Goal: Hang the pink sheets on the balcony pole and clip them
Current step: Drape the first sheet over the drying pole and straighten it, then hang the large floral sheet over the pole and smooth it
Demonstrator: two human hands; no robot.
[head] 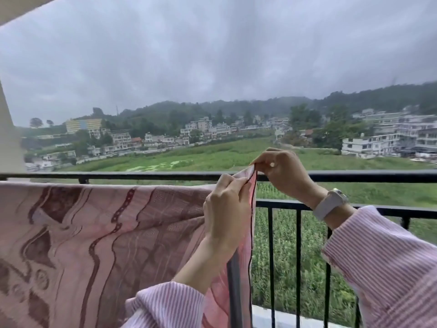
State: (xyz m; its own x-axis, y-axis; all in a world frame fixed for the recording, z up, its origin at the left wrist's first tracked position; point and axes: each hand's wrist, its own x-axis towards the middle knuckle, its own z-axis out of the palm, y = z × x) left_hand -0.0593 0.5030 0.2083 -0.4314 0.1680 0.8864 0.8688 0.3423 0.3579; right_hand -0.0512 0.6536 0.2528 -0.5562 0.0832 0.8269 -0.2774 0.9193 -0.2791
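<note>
A pink sheet (106,233) with dark red wavy patterns hangs spread across the left half of the view, its top edge just below the black balcony pole (142,175). My left hand (227,207) pinches the sheet's right edge a little below its upper corner. My right hand (281,171) pinches that upper right corner and holds it up at the level of the pole. No clip is visible in either hand.
A lower black rail (378,210) with vertical bars runs under the pole on the right. A pale wall edge (9,143) stands at the far left. Beyond the railing lie a green field and hillside houses. A white watch sits on my right wrist.
</note>
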